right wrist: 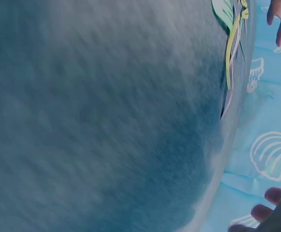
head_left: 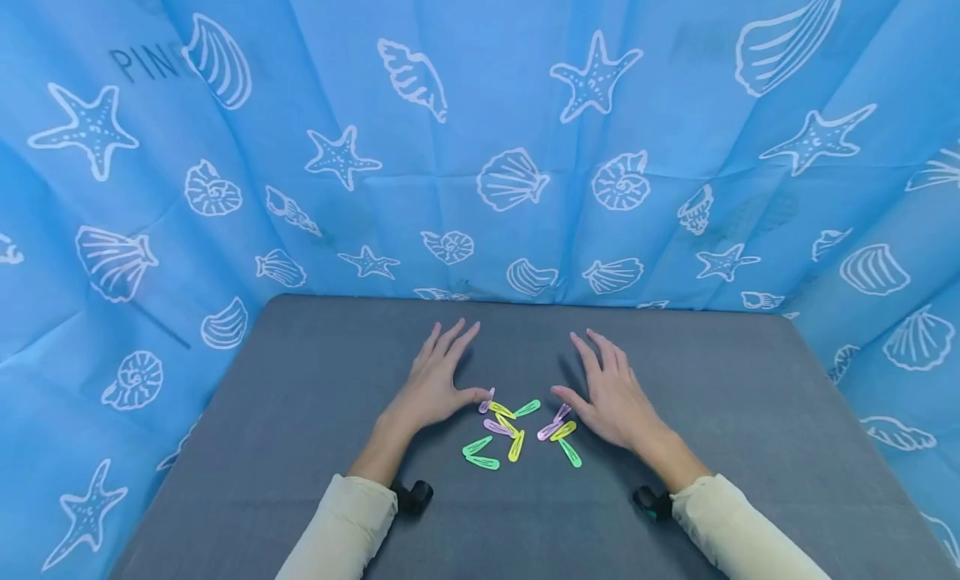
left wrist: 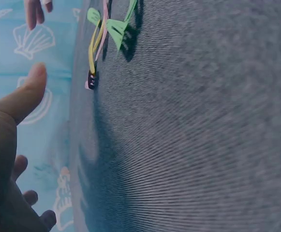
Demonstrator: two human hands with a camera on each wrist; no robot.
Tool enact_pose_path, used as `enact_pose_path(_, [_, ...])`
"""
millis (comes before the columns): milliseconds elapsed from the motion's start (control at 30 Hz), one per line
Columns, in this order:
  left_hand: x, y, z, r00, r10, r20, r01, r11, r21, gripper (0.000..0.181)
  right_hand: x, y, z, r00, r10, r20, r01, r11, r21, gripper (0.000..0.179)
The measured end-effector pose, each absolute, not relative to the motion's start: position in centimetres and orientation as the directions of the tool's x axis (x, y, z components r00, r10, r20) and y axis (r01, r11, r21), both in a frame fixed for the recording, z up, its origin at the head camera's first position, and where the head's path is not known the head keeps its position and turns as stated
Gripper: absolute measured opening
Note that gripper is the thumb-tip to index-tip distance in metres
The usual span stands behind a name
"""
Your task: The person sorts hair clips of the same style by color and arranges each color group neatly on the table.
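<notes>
Several snap hair clips lie loosely grouped on the grey table between my two hands. Among them are a yellow hair clip (head_left: pixel 516 447), a green hair clip (head_left: pixel 482 462), a pink hair clip (head_left: pixel 497 427) and, on the right side, another green hair clip (head_left: pixel 570 453). My left hand (head_left: pixel 432 386) is spread to the left of the group, its thumb tip by a pink clip at the back. On the other side my right hand (head_left: pixel 617 398) has its fingers extended, the thumb near a pink clip (head_left: pixel 562 412). Neither hand holds anything.
The grey cloth-covered table (head_left: pixel 300 413) has rounded far corners. Behind and beside it hangs a blue curtain (head_left: pixel 465 147) printed with white shells and starfish. A dark wrist camera (head_left: pixel 415 498) sits at the left cuff, and a second one (head_left: pixel 652 503) at the right cuff.
</notes>
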State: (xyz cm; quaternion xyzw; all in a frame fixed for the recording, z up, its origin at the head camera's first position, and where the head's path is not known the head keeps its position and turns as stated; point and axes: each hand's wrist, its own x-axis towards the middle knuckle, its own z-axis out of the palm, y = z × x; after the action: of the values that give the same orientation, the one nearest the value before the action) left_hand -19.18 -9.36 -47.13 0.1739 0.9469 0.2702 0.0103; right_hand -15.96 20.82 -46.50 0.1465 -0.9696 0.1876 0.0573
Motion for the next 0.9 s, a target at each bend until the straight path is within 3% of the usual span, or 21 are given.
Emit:
enact_pose_path(233, [-19.0,-9.4,-47.7,-0.931,0.365,0.002,0.300,0.764,0.571,0.104,-15.2,20.8,-46.8,-0.959,-0.264,0.100,-0.278,0.823,-0.496,0.081])
enact_pose_path(433, [-19.0,-9.3,-47.8,-0.910,0.411,-0.055,0.304,0.750,0.587,0.080,-15.1,21.4,-47.3,-0.960,-0.280,0.005,-0.222,0.750,-0.623,0.062])
enact_pose_path(667, [-19.5,-8.7,-48.1,-0.899,0.429,-0.086,0.317,0.774,0.548,0.051,-15.8,22.3,-47.5,-0.925,-0.378,-0.042,-0.246,0.679,-0.691,0.029])
enact_pose_path(900, [-19.8,-8.3,-47.9,-0.896,0.428,-0.121,0.302,0.785,0.541,0.037,-16.3,23.1,-47.9,-0.902,-0.427,-0.069,-0.248,0.642,-0.726,0.015])
